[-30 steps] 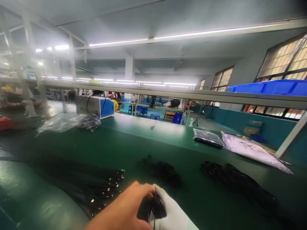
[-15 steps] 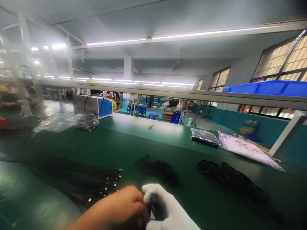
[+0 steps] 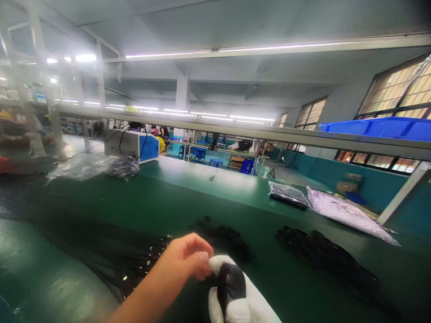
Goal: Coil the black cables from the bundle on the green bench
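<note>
My right hand [image 3: 240, 300], in a white glove, grips a coiled black cable [image 3: 230, 281] at the bottom centre. My bare left hand [image 3: 186, 256] reaches in from the left and its fingertips pinch at the top of the coil against the glove's fingers. Just left of the hands lies a spread bundle of straight black cables with metal plugs [image 3: 134, 258] on the green table [image 3: 175, 197]. Two piles of coiled black cables lie beyond: one [image 3: 224, 237] right behind the hands, another [image 3: 326, 258] to the right.
Plastic bags lie on the table: a clear one with dark contents [image 3: 94, 167] at the far left, a dark packet [image 3: 288, 195] and a pale bag [image 3: 346, 214] at the right. A white and blue machine [image 3: 133, 146] stands at the back. A blue bin [image 3: 377, 127] rests on the overhead rail.
Both hands have risen a little with the coil. My left hand drew its fingers up to the coil's top, so the black loop now shows against the glove.
</note>
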Demonstrator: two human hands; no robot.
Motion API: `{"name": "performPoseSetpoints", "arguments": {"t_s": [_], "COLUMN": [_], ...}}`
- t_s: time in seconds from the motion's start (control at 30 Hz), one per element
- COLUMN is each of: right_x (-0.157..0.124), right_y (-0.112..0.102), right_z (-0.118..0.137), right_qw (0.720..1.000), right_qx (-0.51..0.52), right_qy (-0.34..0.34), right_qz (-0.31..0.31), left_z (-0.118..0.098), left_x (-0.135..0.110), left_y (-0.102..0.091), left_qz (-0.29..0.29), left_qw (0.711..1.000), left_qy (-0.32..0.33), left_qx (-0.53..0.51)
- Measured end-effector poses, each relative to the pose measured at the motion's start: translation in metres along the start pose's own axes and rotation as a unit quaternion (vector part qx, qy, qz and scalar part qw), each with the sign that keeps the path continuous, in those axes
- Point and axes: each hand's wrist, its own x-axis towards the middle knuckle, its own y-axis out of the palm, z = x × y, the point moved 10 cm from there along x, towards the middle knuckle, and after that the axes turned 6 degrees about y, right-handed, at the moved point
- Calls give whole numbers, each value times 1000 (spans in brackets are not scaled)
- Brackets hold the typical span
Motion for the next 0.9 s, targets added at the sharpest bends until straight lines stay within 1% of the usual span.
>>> {"name": "performPoseSetpoints", "arguments": {"t_s": [0.03,0.07,0.13,0.17,0.2,0.23,0.27,0.3,0.33,0.4,0.43,0.47,0.5,0.53,0.6,0.67,0.7,0.73,0.77,0.8,0.83,0.9], "right_x": [0,1,3,4,6,8,9,11,12,14,16,16,16,15,13,9,8,6,6,5,6,7], "right_y": [-2,-4,-8,-10,-13,-16,-20,-23,-27,-28,-27,-26,-25,-24,-23,-23,-23,-25,-26,-26,-25,-22], "right_z": [-1,-1,-2,-3,-5,-10,-17,-25,-32,-41,-43,-42,-40,-37,-26,-12,-7,-3,-1,1,1,0], "right_qw": [1000,1000,1000,999,999,998,997,994,990,985,986,988,989,991,994,994,994,994,993,994,994,993], "right_qx": [-1,2,13,17,23,35,53,75,97,119,114,105,92,74,20,-29,-43,-48,-47,-47,-52,-78], "right_qy": [7,3,-14,-21,-24,-14,9,33,54,79,83,80,79,80,69,50,44,38,33,28,24,24], "right_qz": [-6,-10,-19,-24,-32,-42,-55,-71,-84,-92,-87,-82,-81,-83,-87,-88,-90,-96,-100,-98,-92,-81], "left_z": [-6,-13,-26,-30,-30,-29,-26,-21,-15,-2,4,10,15,18,19,10,6,5,9,18,30,51], "left_x": [-1,-3,-6,-6,-5,-2,1,5,8,11,12,13,15,18,21,22,20,17,14,10,7,1], "left_y": [1,6,21,27,28,25,19,13,10,11,12,12,10,8,3,-5,-11,-16,-20,-21,-17,-1], "left_qz": [2,19,68,84,89,80,70,69,86,145,167,176,170,157,117,51,8,-33,-63,-73,-66,-24], "left_qw": [998,990,961,945,933,927,929,937,950,971,976,979,982,983,981,971,966,965,968,976,986,998], "left_qy": [27,61,132,152,157,150,135,120,107,86,72,58,44,33,33,67,79,78,64,37,5,-42], "left_qx": [60,122,232,276,312,334,338,320,282,171,119,85,75,86,150,224,245,248,234,201,154,42]}}
